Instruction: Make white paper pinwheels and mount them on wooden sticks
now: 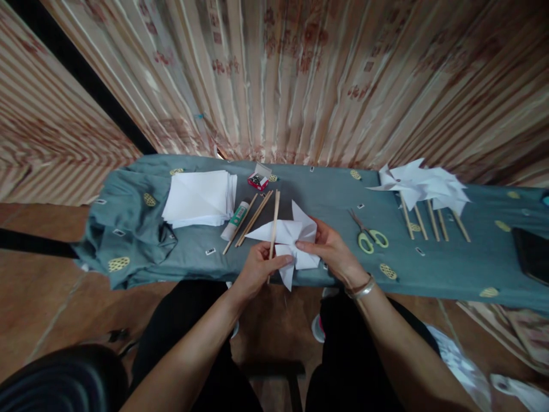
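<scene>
Both of my hands hold a white paper pinwheel over the table's near edge. My left hand is closed, with a thin wooden stick between its fingers and its thumb on the lower paper blade. My right hand grips the pinwheel from the right, its thumb near the centre. Whether the stick is joined to the paper I cannot tell. Left of my hands lie several loose sticks and a green-and-white glue stick. A small open red box of tiny items sits behind them.
A stack of white paper sheets lies at the left on the green tablecloth. Scissors with green handles lie right of my hands. Farther right are several pinwheels on sticks and a dark flat object. A curtain hangs behind.
</scene>
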Demonstrator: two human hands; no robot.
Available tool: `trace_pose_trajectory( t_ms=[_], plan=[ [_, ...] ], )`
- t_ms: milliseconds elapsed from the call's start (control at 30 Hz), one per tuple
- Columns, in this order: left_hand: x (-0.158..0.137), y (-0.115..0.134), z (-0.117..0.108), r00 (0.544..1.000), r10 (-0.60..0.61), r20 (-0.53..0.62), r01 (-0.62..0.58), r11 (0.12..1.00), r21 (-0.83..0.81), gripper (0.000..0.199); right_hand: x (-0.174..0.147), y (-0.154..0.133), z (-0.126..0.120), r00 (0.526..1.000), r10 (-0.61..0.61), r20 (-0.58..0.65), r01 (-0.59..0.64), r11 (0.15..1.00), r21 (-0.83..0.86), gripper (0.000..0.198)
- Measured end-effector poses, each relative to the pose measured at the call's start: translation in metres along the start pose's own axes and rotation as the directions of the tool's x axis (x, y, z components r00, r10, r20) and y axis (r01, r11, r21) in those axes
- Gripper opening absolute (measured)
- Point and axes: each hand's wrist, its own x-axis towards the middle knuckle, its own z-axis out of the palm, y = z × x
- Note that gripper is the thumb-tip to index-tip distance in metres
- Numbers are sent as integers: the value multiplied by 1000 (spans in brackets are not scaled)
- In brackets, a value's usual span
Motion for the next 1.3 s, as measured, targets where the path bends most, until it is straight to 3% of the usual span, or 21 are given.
trace_pose_trajectory(
  t_ms=[167, 333, 433, 533, 633, 700, 767, 867, 967, 1033, 1133, 1300],
  plan=[
    [-1, -1, 0, 1000, -17, 3, 17, 1000, -7, 40, -3, 1, 2, 999, 48, -7, -48, 999, -8, 49],
    [0, -4, -5, 999, 24, 48, -26, 998, 51, 40, -3, 0, 0, 998, 26, -62, -27, 1000, -7, 45],
    [2, -3, -8, 994, 84, 75, -86, 996, 33, 49, -2, -8, -11, 984, -44, -173, 34, 997, -63, 42],
    [4, -2, -11, 993, 111, 40, -112, 993, 24, 62, -6, -21, -25, 933, -160, -321, 119, 982, -144, 43],
    [6, -3, -12, 993, 113, 14, -114, 993, 40, 61, -24, -34, -25, 905, -273, -327, 177, 939, -293, 42],
    [6, -4, -11, 995, 103, 11, -103, 994, 45, 56, -41, -40, -16, 897, -340, -282, 204, 884, -420, 41],
    [4, -4, -9, 997, 75, 5, -75, 996, 47, 50, -58, -44, -3, 887, -425, -180, 247, 768, -591, 41],
    [-3, -2, -5, 999, 35, 14, -36, 998, 61, 44, -74, -48, 13, 830, -558, 17, 364, 518, -774, 42],
    [-12, 0, -1, 999, 23, 23, -25, 991, 135, 37, -77, -51, 16, 768, -635, 80, 415, 399, -817, 41],
    [-16, 3, 2, 999, 28, 47, -37, 981, 190, 35, -75, -50, 13, 753, -657, 23, 387, 415, -823, 42],
    [-20, 6, 7, 996, 6, 91, -24, 978, 205, 39, -72, -45, 3, 756, -645, -111, 319, 511, -798, 42],
    [-22, 7, 11, 994, 1, 105, -26, 972, 235, 39, -67, -36, -8, 790, -575, -213, 282, 650, -705, 41]
  ],
)
